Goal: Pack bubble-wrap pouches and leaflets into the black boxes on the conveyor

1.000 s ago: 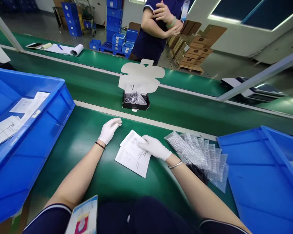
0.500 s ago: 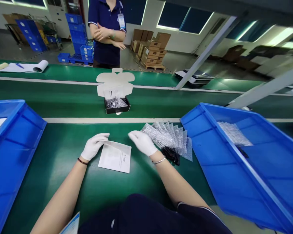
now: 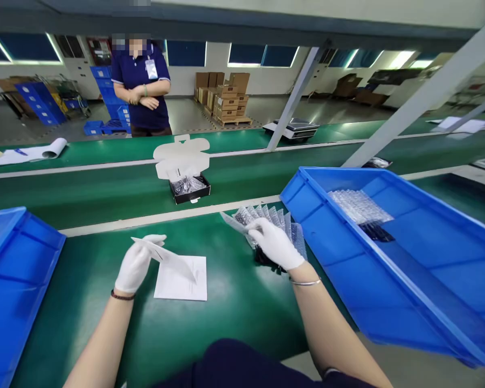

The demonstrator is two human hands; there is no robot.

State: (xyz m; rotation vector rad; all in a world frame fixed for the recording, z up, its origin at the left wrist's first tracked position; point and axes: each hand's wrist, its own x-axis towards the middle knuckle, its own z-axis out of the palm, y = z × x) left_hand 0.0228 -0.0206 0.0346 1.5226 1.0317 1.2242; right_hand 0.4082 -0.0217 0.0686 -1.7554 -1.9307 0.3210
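Observation:
My left hand [image 3: 135, 267], in a white glove, pinches a white printed leaflet [image 3: 170, 261] and holds it tilted. Below it, another white printed leaflet [image 3: 181, 288] lies flat on the green work surface. To the right, my gloved right hand [image 3: 275, 242] is closed on the end of a bubble wrap bag [image 3: 232, 222], raised and pointing left. Behind and under that hand lie several fanned-out bubble wrap bags [image 3: 285, 220]. Black items [image 3: 265, 260], partly hidden by the hand, lie beside them; I cannot make out their kind.
An open black box [image 3: 189, 195] with its white lid up stands on the belt ahead, plastic-wrapped contents inside. Blue bins flank me, at left [image 3: 20, 291] and right [image 3: 347, 269]; the right one holds bubble wrap [image 3: 359, 206]. A person [image 3: 141, 91] stands across the line, arms crossed.
My left hand has lifted a leaflet off the one beneath. My right hand has moved right to the fanned bags and taken hold of a bubble wrap bag. The view has shifted.

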